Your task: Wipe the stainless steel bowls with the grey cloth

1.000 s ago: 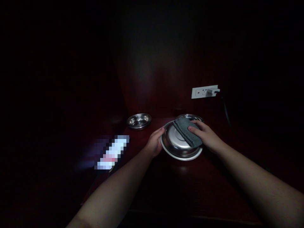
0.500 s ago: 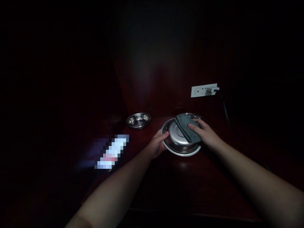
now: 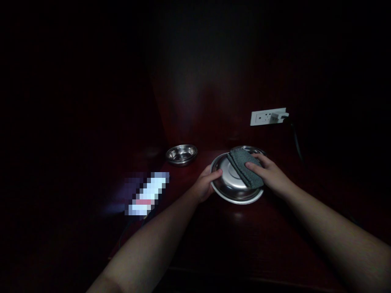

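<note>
A shiny metal bowl (image 3: pixel 227 189) is held up, tilted, with its rounded underside towards me. My left hand (image 3: pixel 207 185) grips its left rim, thumb on the outer side and the other fingers mostly hidden behind. A folded grey-green cloth (image 3: pixel 246 167) lies against the bowl's underside. My right hand (image 3: pixel 270 173) is closed on the cloth's right part, thumb on top, pressing it to the bowl. Behind the held bowl, the rim of another metal bowl (image 3: pixel 252 149) shows in part.
On the dark red table (image 3: pixel 232 244), a small stack of metal bowls (image 3: pixel 182 156) stands at the back left. A lit, pixelated screen (image 3: pixel 149 194) lies left of my left arm. A wall socket (image 3: pixel 269 116) with a plug and hanging cable (image 3: pixel 297 142) is at the back right.
The whole view has shifted slightly, so everything sits a little further right. My right hand and the cloth have slid slightly down the bowl's underside; the left hand keeps its hold.
</note>
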The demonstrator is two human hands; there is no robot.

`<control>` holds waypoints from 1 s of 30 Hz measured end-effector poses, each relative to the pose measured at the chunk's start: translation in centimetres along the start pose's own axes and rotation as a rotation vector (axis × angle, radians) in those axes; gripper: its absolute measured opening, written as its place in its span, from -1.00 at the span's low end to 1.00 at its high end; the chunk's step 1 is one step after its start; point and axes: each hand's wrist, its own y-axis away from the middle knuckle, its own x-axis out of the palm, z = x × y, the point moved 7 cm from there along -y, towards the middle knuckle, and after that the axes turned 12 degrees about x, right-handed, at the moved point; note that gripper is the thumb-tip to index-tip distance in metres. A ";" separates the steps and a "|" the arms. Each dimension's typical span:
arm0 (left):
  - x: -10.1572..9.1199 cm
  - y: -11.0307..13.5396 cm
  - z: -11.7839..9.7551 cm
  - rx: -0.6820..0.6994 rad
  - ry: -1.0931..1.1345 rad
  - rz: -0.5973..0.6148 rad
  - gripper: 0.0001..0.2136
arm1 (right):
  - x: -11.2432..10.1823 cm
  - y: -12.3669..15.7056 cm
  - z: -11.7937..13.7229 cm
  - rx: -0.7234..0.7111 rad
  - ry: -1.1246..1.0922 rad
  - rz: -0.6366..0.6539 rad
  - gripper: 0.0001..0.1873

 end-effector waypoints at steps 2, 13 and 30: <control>0.0 -0.1 -0.1 0.022 0.008 -0.006 -0.57 | 0.1 0.0 0.0 0.007 -0.017 -0.002 -0.56; 0.8 0.1 0.0 0.050 0.090 0.042 -0.53 | -1.0 0.1 -0.7 0.022 -0.304 -0.221 -0.64; 0.7 -0.3 -0.1 0.099 -0.115 0.078 -0.50 | -0.5 0.0 -0.8 0.049 -0.117 -0.132 -0.62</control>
